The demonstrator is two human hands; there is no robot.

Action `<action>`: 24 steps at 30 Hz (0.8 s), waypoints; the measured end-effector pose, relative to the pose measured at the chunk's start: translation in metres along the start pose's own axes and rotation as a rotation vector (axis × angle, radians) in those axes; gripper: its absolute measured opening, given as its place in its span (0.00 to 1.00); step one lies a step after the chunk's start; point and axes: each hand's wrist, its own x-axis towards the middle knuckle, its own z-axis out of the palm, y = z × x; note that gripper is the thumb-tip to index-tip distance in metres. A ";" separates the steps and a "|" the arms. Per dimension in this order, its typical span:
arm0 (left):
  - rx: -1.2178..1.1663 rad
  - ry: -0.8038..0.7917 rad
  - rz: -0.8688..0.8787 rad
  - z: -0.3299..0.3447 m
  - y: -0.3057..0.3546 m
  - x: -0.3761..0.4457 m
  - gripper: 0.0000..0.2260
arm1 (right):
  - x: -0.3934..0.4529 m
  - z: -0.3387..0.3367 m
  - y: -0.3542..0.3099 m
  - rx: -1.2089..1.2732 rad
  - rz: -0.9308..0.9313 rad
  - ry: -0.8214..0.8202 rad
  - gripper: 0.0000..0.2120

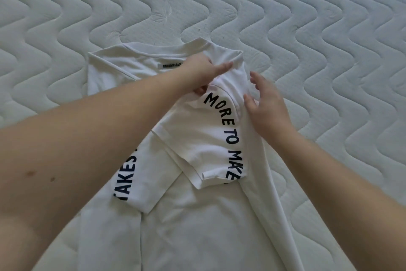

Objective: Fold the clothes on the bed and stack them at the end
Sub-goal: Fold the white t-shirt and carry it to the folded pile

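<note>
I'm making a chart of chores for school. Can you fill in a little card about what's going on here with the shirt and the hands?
Place: white quilted mattress with wavy stitching
Clothing: white cotton T-shirt with black letters, lying flat
Sleeves: both folded in over the body
Neck label: grey tag near the collar
Left hand: pressing the shirt near the collar, fingers straight
Right hand: fingers spread, at the right shoulder fold
Stack of folded clothes: none in view

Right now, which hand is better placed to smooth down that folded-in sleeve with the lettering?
Probably the right hand: it hovers open beside the printed sleeve, fingers free. The left hand is busy pressing the t-shirt near the collar.
</note>
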 end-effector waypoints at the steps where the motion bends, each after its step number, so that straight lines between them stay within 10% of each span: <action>1: 0.110 -0.088 0.027 -0.010 -0.006 -0.007 0.28 | -0.015 -0.001 0.001 -0.031 -0.040 0.030 0.22; 6: 0.538 -0.255 0.183 -0.040 -0.036 -0.037 0.15 | -0.105 0.007 0.012 -0.213 -0.193 0.081 0.12; 12: -0.073 -0.171 0.166 -0.024 -0.056 -0.067 0.10 | -0.192 0.031 0.032 -0.448 -0.158 0.058 0.28; 18: 0.404 -0.093 0.068 -0.012 -0.071 -0.091 0.16 | -0.227 0.032 0.044 -0.552 0.009 0.156 0.30; 24: 0.085 0.016 0.107 -0.004 -0.076 -0.117 0.22 | -0.275 0.009 0.068 -0.616 0.182 0.085 0.29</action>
